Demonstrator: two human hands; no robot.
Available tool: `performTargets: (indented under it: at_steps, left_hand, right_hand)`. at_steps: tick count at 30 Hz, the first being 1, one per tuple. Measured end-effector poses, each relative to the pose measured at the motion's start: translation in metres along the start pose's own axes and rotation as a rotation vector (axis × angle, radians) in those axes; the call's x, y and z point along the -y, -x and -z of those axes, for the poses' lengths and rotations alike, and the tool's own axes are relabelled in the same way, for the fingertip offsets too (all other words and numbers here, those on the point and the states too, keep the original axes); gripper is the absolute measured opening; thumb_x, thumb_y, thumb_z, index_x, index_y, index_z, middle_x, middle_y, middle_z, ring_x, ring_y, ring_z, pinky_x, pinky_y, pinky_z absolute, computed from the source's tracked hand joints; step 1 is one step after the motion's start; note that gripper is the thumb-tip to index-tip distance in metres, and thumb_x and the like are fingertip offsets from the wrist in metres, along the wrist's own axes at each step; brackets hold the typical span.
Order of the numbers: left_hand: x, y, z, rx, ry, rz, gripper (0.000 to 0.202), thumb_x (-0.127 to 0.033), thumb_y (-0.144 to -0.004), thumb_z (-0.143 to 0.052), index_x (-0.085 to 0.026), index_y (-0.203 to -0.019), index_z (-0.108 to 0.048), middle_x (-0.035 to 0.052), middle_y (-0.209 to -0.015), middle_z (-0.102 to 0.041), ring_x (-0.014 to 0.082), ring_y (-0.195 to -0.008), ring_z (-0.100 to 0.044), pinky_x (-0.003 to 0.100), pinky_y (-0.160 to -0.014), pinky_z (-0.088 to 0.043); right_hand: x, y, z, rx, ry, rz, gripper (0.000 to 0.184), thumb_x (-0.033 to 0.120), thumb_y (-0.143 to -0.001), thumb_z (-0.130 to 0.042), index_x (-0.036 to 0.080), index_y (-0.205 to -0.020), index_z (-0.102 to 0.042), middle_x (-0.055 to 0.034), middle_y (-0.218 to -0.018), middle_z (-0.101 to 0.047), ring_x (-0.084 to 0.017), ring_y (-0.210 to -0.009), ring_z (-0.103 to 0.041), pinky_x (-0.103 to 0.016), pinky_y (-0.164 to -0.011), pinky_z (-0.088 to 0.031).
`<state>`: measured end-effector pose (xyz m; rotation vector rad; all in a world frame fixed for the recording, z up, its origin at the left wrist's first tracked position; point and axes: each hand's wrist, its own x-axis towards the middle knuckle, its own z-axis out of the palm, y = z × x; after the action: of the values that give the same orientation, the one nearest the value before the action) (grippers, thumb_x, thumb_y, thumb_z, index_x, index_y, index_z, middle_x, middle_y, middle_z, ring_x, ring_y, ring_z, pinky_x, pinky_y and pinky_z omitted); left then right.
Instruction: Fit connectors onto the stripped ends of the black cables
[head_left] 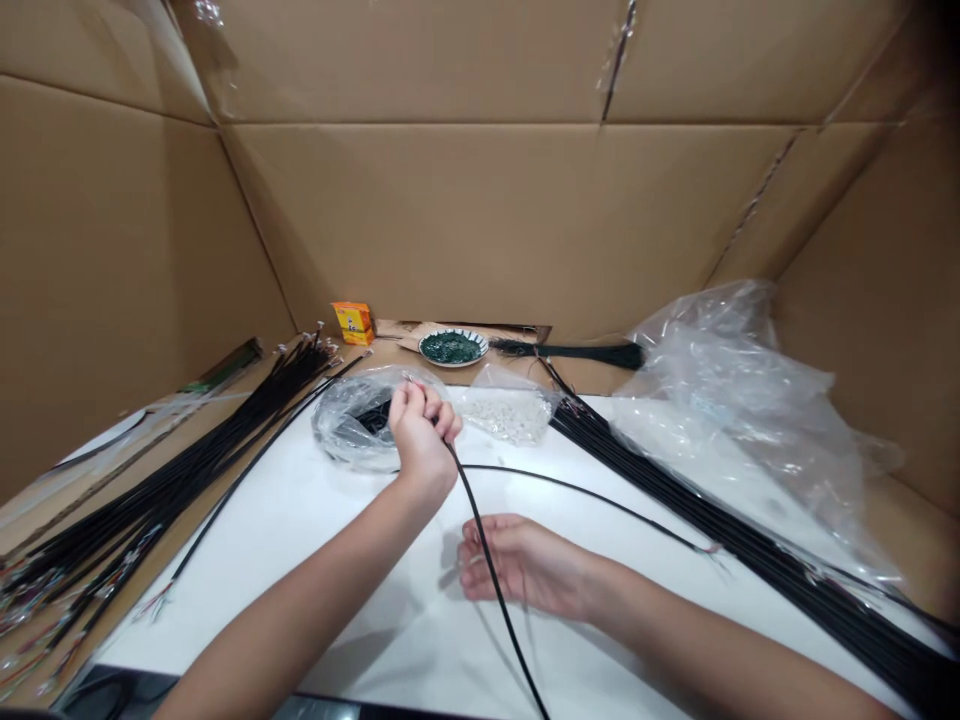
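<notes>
Perhaps the flat white counter (277, 530) brings the biggest risk, being crowded: at right, the large crumpled clear plastic bag (742, 400) lies along the thick bundle of long black cables (675, 495), so a pull on one could drag both. The left hand (426, 430) has its fingers clamped on a thin round black cable (491, 560), which runs down to the near side, before the right hand (525, 565). The right fingers are half curled; I cannot tell whether they pinch something. A careless swing could hook the loose black cable (577, 483) behind. At far left, the small orange-and-yellow box (352, 322) bears dark characters, too small for reading.
</notes>
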<state>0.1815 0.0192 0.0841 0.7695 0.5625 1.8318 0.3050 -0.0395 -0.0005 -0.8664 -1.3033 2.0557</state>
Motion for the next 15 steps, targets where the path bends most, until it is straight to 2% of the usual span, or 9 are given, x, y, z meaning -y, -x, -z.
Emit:
performTargets:
  at_steps: [2,4,5,6,7,8,11,13,15]
  left_hand:
    - [-0.013,-0.01,-0.005,-0.027,0.059,-0.1,0.017,-0.024,-0.093,-0.036,-0.02,-0.078,-0.032,-0.0071,-0.056,-0.02,0.0038,-0.036,-0.019,0.019,-0.038,-0.015]
    - [-0.023,-0.017,0.001,-0.044,0.094,-0.17,0.017,-0.023,-0.094,-0.034,-0.02,-0.078,-0.032,-0.0069,-0.055,-0.018,0.0041,-0.036,-0.019,0.019,-0.039,-0.016]
    - [-0.026,-0.019,0.007,-0.039,0.099,-0.183,0.017,-0.023,-0.094,-0.034,-0.02,-0.077,-0.032,-0.007,-0.054,-0.019,0.0041,-0.037,-0.018,0.018,-0.039,-0.017]
    - [-0.028,-0.019,0.014,-0.019,0.095,-0.174,0.017,-0.022,-0.094,-0.036,-0.02,-0.077,-0.034,-0.0071,-0.054,-0.021,0.0041,-0.037,-0.02,0.018,-0.04,-0.02]
    - [-0.028,-0.018,0.023,0.013,0.083,-0.146,0.016,-0.022,-0.093,-0.04,-0.019,-0.077,-0.036,-0.0071,-0.054,-0.026,0.0041,-0.038,-0.024,0.018,-0.041,-0.024]
    - [-0.027,-0.016,0.031,0.045,0.068,-0.107,0.016,-0.022,-0.091,-0.044,-0.019,-0.077,-0.038,-0.0065,-0.054,-0.032,0.005,-0.04,-0.031,0.019,-0.044,-0.031]
    - [-0.018,-0.008,0.053,0.091,0.061,0.029,0.015,-0.023,-0.087,-0.052,-0.018,-0.077,-0.042,-0.0032,-0.061,-0.046,0.0097,-0.053,-0.049,0.026,-0.06,-0.046]
    - [-0.011,-0.006,0.061,0.093,0.092,0.112,0.015,-0.024,-0.086,-0.054,-0.017,-0.078,-0.044,-0.0014,-0.067,-0.051,0.0098,-0.058,-0.052,0.028,-0.065,-0.049]
    - [-0.005,-0.007,0.065,0.098,0.136,0.167,0.016,-0.026,-0.086,-0.054,-0.016,-0.078,-0.044,-0.0015,-0.069,-0.051,0.0091,-0.06,-0.053,0.028,-0.069,-0.049]
  right_hand:
    - [0.007,0.014,-0.004,0.051,-0.03,-0.127,0.019,0.025,-0.074,-0.058,0.015,-0.087,-0.047,-0.0037,-0.079,-0.056,-0.007,-0.055,-0.055,-0.022,-0.057,-0.049]
    - [0.019,0.027,0.001,0.05,-0.01,-0.212,0.015,0.021,-0.077,-0.052,0.016,-0.089,-0.045,0.0013,-0.066,-0.05,-0.002,-0.037,-0.033,-0.014,-0.037,-0.029]
    - [0.025,0.034,0.005,0.027,0.011,-0.223,0.011,0.021,-0.08,-0.05,0.017,-0.088,-0.044,0.0046,-0.059,-0.046,-0.001,-0.034,-0.019,-0.013,-0.033,-0.017]
    - [0.032,0.04,0.01,-0.01,0.035,-0.201,0.008,0.024,-0.085,-0.047,0.018,-0.085,-0.042,0.0064,-0.057,-0.042,-0.001,-0.036,-0.012,-0.013,-0.034,-0.01]
    - [0.038,0.046,0.015,-0.051,0.065,-0.173,0.014,0.028,-0.088,-0.046,0.018,-0.08,-0.041,0.0069,-0.056,-0.039,-0.001,-0.038,-0.011,-0.014,-0.035,-0.007]
    - [0.044,0.052,0.021,-0.105,0.122,-0.145,0.02,0.031,-0.09,-0.044,0.017,-0.077,-0.039,0.0069,-0.055,-0.037,-0.002,-0.039,-0.011,-0.015,-0.036,-0.005]
    - [0.056,0.066,0.035,-0.325,0.618,-0.131,0.029,0.04,-0.094,-0.036,0.019,-0.075,-0.037,0.0051,-0.054,-0.037,-0.006,-0.042,-0.019,-0.018,-0.04,-0.013]
    - [0.059,0.07,0.043,-0.425,0.986,0.003,0.024,0.035,-0.094,-0.034,0.019,-0.078,-0.043,0.0007,-0.06,-0.045,-0.01,-0.05,-0.035,-0.02,-0.047,-0.026]
    - [0.056,0.067,0.049,-0.608,1.354,0.066,0.014,0.025,-0.09,-0.037,0.021,-0.083,-0.048,-0.0024,-0.063,-0.051,-0.014,-0.054,-0.043,-0.024,-0.052,-0.029]
